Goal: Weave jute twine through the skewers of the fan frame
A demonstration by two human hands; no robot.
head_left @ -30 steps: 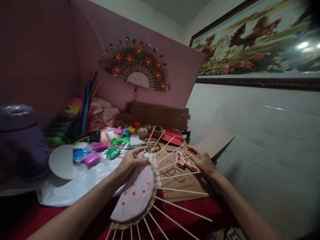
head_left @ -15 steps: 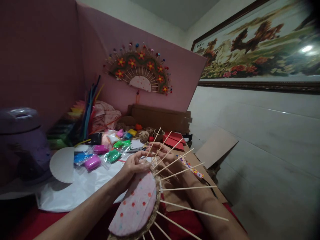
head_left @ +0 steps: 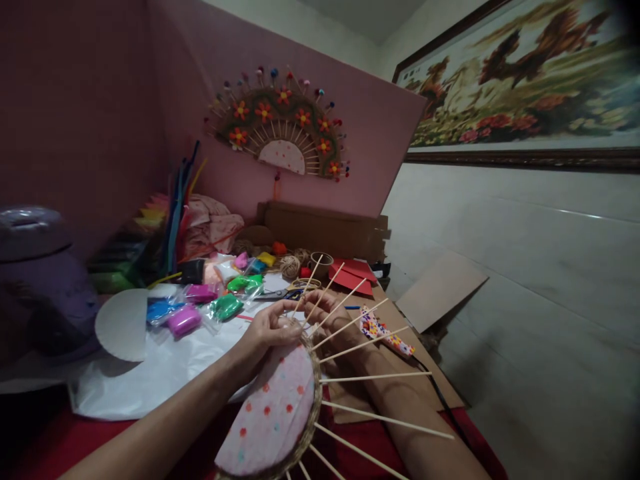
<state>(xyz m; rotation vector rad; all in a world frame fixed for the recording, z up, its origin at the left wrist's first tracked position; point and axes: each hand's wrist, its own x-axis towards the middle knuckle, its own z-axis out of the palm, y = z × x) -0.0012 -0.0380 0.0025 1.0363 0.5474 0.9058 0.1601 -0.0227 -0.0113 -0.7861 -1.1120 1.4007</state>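
A half-round fan (head_left: 280, 407), covered in pale fabric with red dots, is tilted in front of me. Braided twine (head_left: 317, 390) edges its curved side, and thin wooden sticks (head_left: 375, 377) spread out from it. At its upper end my left hand (head_left: 274, 327) grips it, thumb on the fabric side and fingers by the first sticks. Behind those sticks, my right hand (head_left: 327, 313) has its fingers bent and pinched close to the left fingertips. What the right fingers hold is too small to make out.
Bags of coloured clay (head_left: 185, 320), scissors (head_left: 280, 293) and twine balls (head_left: 290, 267) lie beyond my hands. A flower-patterned glue gun (head_left: 385, 333) with a cord lies on cardboard (head_left: 430, 380) at right. A finished fan (head_left: 283, 157) hangs on the pink board. A purple container (head_left: 45, 287) stands left.
My right hand has drawn in toward the left fingertips, its fingers now more bent. The left hand keeps its grip on the fan. The view has shifted slightly.
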